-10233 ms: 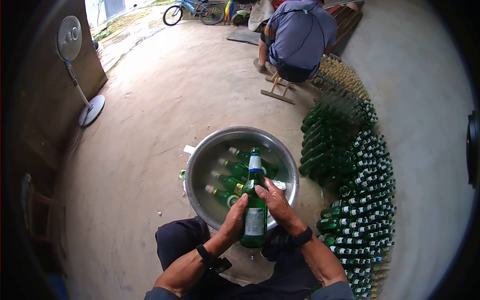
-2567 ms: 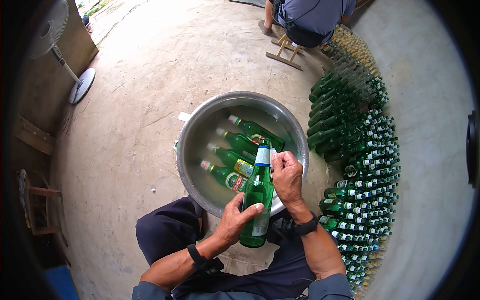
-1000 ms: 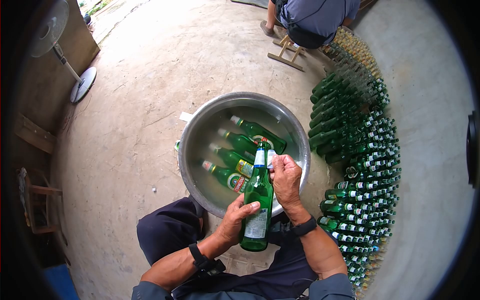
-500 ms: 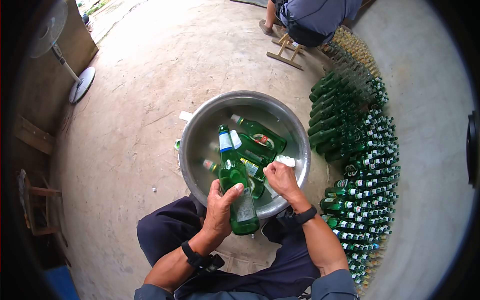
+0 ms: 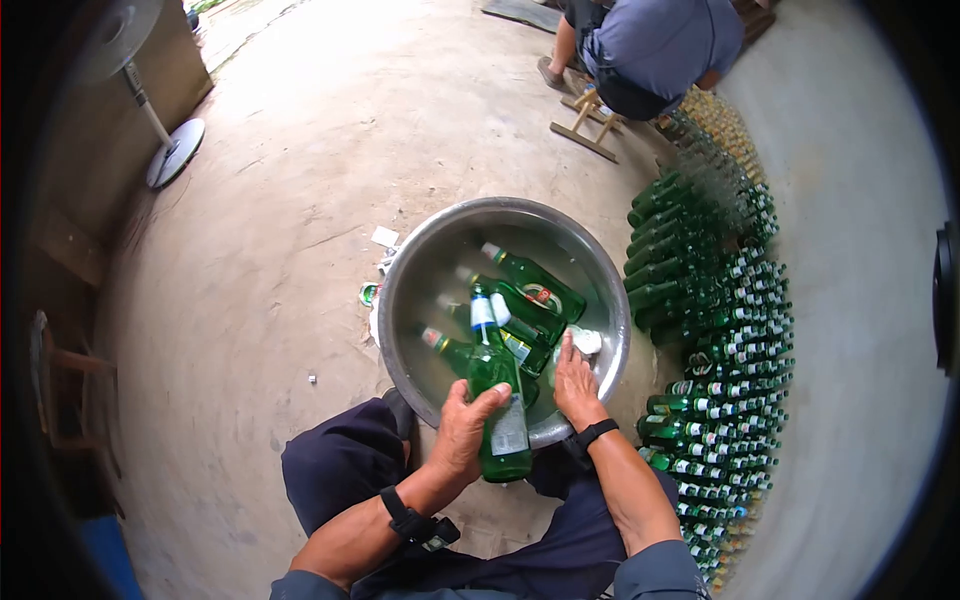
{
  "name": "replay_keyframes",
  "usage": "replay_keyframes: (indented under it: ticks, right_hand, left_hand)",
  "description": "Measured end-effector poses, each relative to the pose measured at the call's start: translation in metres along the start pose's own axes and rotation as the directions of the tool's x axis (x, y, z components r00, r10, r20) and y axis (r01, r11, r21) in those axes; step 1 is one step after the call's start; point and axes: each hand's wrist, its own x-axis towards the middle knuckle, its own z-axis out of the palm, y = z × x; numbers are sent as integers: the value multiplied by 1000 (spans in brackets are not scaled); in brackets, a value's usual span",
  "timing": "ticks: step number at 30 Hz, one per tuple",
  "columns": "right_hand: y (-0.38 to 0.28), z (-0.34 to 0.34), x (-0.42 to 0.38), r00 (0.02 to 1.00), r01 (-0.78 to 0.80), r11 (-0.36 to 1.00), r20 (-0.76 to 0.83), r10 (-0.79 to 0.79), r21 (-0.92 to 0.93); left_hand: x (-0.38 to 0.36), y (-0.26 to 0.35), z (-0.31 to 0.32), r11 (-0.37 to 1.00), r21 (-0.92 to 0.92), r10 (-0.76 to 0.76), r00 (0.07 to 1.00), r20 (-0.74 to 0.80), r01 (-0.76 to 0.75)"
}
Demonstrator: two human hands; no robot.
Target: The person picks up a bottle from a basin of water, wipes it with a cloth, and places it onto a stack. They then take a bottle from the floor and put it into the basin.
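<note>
My left hand [image 5: 463, 428] is wrapped round the lower body of a green glass beer bottle [image 5: 491, 365], held tilted with its neck pointing away over the metal basin [image 5: 505, 203]. The bottle has a white-and-blue neck label and a pale label on its body. My right hand [image 5: 577, 385] reaches over the basin's right side, fingers stretched out, with the fingertips right at a white crumpled clump [image 5: 586, 341]. Several other green bottles, one with a red-and-white label [image 5: 543, 295], lie in the basin's water, partly hidden by the held bottle.
Rows of green bottles [image 5: 735, 375] line the wall on the right. A person [image 5: 660, 50] sits on a low wooden stool [image 5: 590, 128] at the back. A standing fan [image 5: 175, 152] is at the far left. Paper scraps [image 5: 384, 236] lie beside the basin.
My right hand has gone from curled fingers to stretched ones, reaching toward the white clump. The held bottle stays in my left hand. The whole view has shifted slightly.
</note>
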Motion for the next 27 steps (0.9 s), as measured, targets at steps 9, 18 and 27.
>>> replay_keyframes:
  ticks: [9, 18, 27]
  right_hand:
    - [8, -22, 19, 985, -166, 985, 48, 164, 49]
    - [53, -96, -1, 960, -266, 334, 279, 11, 904]
    - [35, -161, -17, 960, -226, -383, 138, -244, 895]
  left_hand:
    - [8, -20, -9, 972, 234, 28, 999, -16, -24]
    - [23, -37, -14, 942, 333, 80, 990, -118, -37]
    - [33, -46, -14, 909, 415, 99, 985, -139, -33]
